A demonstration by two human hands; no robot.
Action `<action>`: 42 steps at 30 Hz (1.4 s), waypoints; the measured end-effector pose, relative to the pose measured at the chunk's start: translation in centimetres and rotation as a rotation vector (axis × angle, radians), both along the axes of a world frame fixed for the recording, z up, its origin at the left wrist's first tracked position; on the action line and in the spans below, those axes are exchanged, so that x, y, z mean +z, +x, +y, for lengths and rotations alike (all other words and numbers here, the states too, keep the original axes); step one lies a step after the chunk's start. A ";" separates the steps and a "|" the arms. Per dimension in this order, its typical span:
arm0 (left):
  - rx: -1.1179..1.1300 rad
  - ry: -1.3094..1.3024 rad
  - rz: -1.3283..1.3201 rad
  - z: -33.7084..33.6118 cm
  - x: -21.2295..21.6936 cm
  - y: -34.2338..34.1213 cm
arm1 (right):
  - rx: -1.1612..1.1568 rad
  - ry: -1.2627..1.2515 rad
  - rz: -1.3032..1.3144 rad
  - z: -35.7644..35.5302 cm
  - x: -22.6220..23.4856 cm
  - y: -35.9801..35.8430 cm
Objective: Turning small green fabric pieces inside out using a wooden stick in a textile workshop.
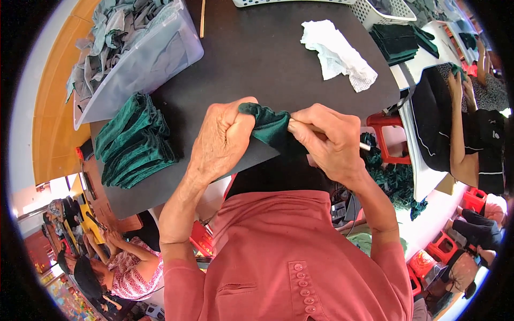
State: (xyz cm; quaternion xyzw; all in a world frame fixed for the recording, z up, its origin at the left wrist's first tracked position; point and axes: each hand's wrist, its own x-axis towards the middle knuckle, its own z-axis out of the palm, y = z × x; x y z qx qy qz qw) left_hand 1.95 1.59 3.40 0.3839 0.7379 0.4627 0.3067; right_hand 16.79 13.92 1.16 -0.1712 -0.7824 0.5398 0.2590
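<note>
Nearest the camera is the person's salmon-pink buttoned shirt (289, 257), which fills the lower middle of the view and hides whatever lies beneath it. Both forearms rise from it to the near edge of the dark table (251, 59).

The left hand (225, 140) is clenched into a fist around one end of a dark green velvet piece (266, 125). The right hand (327, 140) pinches the other end of the same piece between thumb and fingers, and also grips a thin pale stick (364, 145) whose tip juts out past the knuckles to the right. The velvet piece is bunched between the two hands, held just above the table's near edge.

Just left of the left hand, a stack of folded green velvet pieces (136, 142) lies on the table. Beyond it stands a clear plastic bin (150, 56), tilted, filled with crumpled grey-green fabric scraps (110, 32).

Past the hands the table's middle is bare. Further out lies a crumpled white cloth (336, 53), and beside it to the right a folded dark green stack (396, 43). At the far edge, a white lattice basket (375, 9) is partly cut off by the frame; its contents cannot be made out.

To the right, below the table, a red stool (388, 136) stands by a heap of green fabric (399, 182). Other people sit at right and lower left.
</note>
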 end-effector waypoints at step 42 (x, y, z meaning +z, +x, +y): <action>-0.136 0.347 0.059 0.2 0.9 1.4 | 0.038 -0.137 0.115 0.1 3.4 -1.6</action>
